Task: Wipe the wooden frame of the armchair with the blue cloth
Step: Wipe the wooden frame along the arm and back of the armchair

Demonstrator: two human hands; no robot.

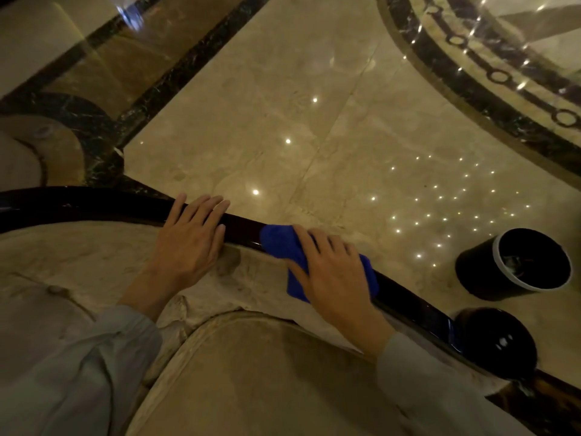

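Note:
The armchair's dark glossy wooden frame (94, 204) curves from the left edge down to the lower right, along the top of its beige upholstered back (94, 262). A blue cloth (278, 243) lies folded over the rail near the middle. My right hand (333, 272) presses flat on the cloth and covers most of it. To the left of the cloth, my left hand (188, 237) rests on the rail and the upholstery, fingers spread, holding nothing. Both forearms wear light grey sleeves.
Behind the chair lies a polished beige marble floor (283, 105) with dark inlaid bands. A black round bin (515, 265) with a light rim stands on the floor at the right. A dark round object (500, 338) sits below it. The beige seat cushion (267, 379) fills the lower middle.

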